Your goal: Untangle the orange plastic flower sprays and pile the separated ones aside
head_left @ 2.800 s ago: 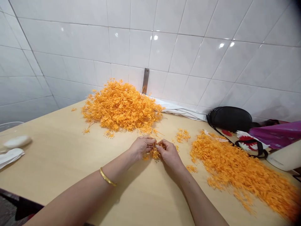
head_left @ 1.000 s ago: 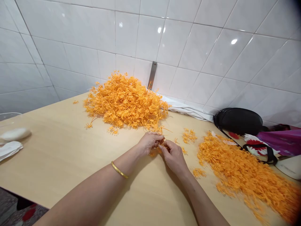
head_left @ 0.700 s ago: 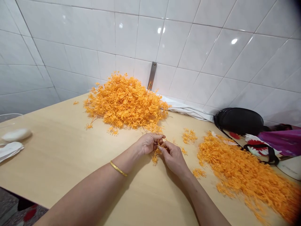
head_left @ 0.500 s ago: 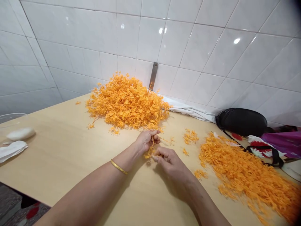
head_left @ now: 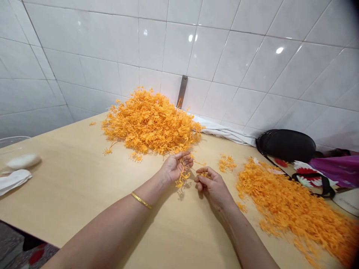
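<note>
Along the near side of the table (head_left: pixel 84 183), two bare forearms are reached in from below; a gold bangle (head_left: pixel 141 200) is worn on the left one. Above the table's middle, the left hand (head_left: pixel 175 166) is turned palm up. A sprig (head_left: pixel 183 181) is grasped there by its stem, between thumb and fingers, its orange tips hung below the palm; a shadow is cast beneath. Just to the right, apart from it, the right hand (head_left: pixel 211 184) is curled inward. A floret (head_left: pixel 204 175) is pinched by its thumb and fingers and is largely hidden by them. Between the hands, a thin stem (head_left: pixel 199 163) is seen; whether it is joined to the sprig cannot be told

At right, a long pile (head_left: pixel 294 205) of orange pieces is spread. Beside it two small clumps are noted: one (head_left: pixel 241 206) partly covered by the right wrist, one (head_left: pixel 226 163) farther back. At far left, two white items (head_left: pixel 23 161) are laid. Beyond the hands, a tall heap (head_left: pixel 151 123) of orange sprigs is stacked. Behind the pile, a black bag (head_left: pixel 287 145) is placed. Against the tiled wall (head_left: pixel 112 41), a white cloth (head_left: pixel 224 131) is laid, and a metal bracket (head_left: pixel 182 91) is fixed
</note>
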`<move>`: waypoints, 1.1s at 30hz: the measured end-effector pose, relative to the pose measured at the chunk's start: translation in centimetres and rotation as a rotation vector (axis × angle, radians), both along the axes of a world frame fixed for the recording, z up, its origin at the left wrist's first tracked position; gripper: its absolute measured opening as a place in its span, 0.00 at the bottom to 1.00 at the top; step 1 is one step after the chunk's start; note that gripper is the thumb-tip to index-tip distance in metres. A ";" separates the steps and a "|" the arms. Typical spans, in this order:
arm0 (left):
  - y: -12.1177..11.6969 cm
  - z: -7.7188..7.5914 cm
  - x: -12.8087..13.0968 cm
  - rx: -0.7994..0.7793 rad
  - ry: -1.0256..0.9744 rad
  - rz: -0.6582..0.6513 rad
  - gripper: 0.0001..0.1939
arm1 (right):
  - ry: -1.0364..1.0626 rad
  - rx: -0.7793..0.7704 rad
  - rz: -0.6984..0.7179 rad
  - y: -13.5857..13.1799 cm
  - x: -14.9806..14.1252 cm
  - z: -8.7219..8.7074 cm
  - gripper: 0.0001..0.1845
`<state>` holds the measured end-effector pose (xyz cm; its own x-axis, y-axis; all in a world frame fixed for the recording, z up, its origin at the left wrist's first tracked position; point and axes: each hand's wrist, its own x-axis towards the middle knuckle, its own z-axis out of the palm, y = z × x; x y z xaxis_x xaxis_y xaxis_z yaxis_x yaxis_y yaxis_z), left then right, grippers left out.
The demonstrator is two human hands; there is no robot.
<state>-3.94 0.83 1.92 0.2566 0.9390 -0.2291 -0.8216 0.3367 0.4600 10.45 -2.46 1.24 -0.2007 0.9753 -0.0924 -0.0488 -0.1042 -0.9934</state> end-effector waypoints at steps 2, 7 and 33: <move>0.0 -0.1 0.0 0.001 -0.033 -0.014 0.08 | 0.033 -0.053 0.048 -0.2 -0.3 0.0 0.12; -0.2 -0.3 0.2 0.061 -0.079 -0.047 0.07 | 0.186 -0.261 0.201 -0.8 -0.8 0.8 0.17; -0.6 -0.8 2.5 -0.023 0.404 0.027 0.10 | -0.664 0.770 -0.032 -1.2 -1.0 0.3 0.09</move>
